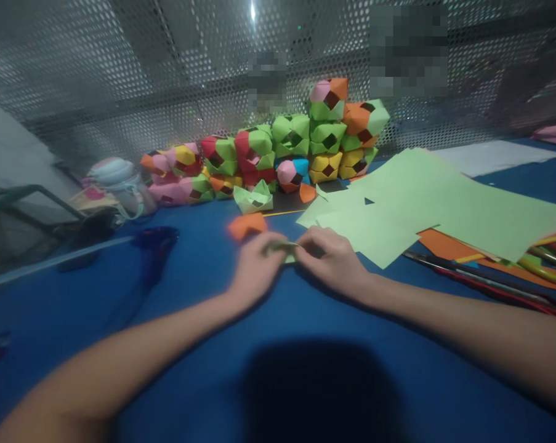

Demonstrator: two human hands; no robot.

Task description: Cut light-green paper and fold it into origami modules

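Observation:
Between my two hands is a small folded piece of light green paper (289, 257), held just above the blue table. My left hand (261, 261) pinches its left side. Its right edge is gripped in the bent fingers of my right hand (328, 255). Most of the paper is hidden behind the fingers. An orange folded paper piece (247, 226) lies just beyond my left hand. Farther back sits a pale green open folded paper form (254, 198).
Several coloured paper balls (291, 135) are stacked along the perforated metal screen (204, 74). Light green sheets (411, 203) spread to the right, near scissors (481, 280) and orange scraps (448, 246). A dark blue tape dispenser (153, 246) and a white lidded cup (120, 181) stand left.

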